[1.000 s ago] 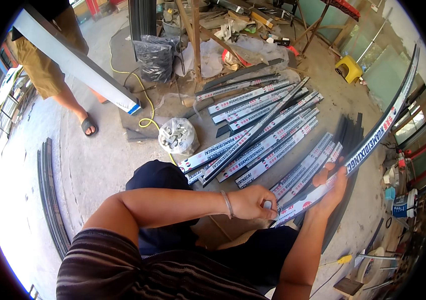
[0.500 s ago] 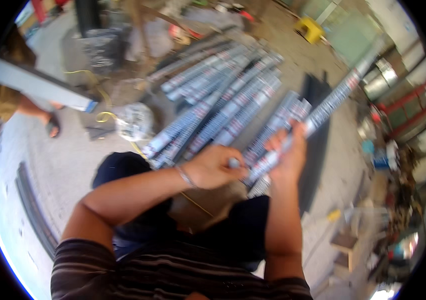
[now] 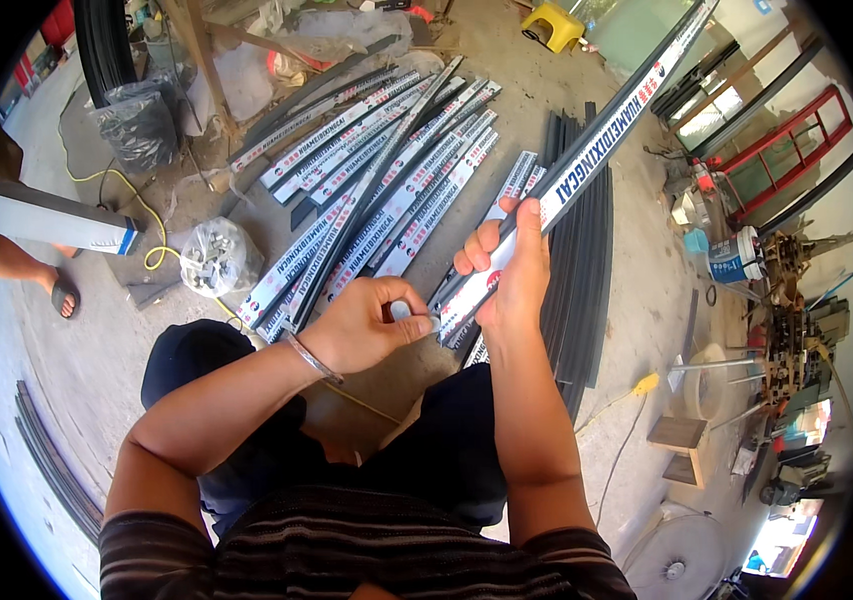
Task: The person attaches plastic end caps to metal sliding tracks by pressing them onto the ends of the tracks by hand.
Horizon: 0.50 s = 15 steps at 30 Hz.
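A long dark profile strip, faced with white printed film, slants up and away to the right. Around its lower part my right hand is closed, with the thumb on the near side. My left hand is curled just beside the strip's near end. In its fingers sits a small round grey-white piece; its kind is unclear. The thumb and forefinger tips come together by the strip's end, where a small shiny bit shows. Beyond my hands, several similar film-faced strips lie in a loose pile on the floor.
Bare dark strips lie right of the pile. A clear plastic bag of small parts stands left, near a yellow cord. Another person's sandalled foot is at far left. A yellow stool stands behind; tools and a bucket crowd the right.
The view has shifted, so the scene, my hands and the strip sit further left, and the picture is sharper. Both hands keep their hold.
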Available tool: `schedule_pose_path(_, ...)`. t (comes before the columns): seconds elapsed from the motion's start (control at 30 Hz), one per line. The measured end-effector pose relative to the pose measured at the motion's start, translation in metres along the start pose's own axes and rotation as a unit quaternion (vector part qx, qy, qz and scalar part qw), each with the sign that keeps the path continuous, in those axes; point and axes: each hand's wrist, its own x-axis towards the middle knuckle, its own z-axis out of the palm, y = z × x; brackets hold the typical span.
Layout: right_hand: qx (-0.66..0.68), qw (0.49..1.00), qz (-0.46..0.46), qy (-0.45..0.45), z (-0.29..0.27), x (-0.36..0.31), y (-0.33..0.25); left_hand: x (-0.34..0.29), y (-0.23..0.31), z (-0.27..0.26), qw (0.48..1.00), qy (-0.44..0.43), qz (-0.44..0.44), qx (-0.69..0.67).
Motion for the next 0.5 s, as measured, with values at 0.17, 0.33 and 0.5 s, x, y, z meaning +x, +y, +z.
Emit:
schedule_pose_path(0.17, -0.013, 1.000, -0.005, -0.001, -0.001, -0.005, 0.001, -0.002, -0.001, 0.005, 0.998, 0.024, 0.030, 0.050)
schedule_pose_path(0.33, 0.006, 1.000, -0.015, -0.022, -0.001, -0.005, -0.001, -0.001, 0.009, 0.003, 0.999, 0.022, -0.009, 0.046)
schedule_pose_path(0.5, 0.000, 0.999, -0.008, -0.039, 0.000, -0.007, 0.004, -0.001, 0.004, 0.001, 0.997, 0.008, 0.010, 0.078)
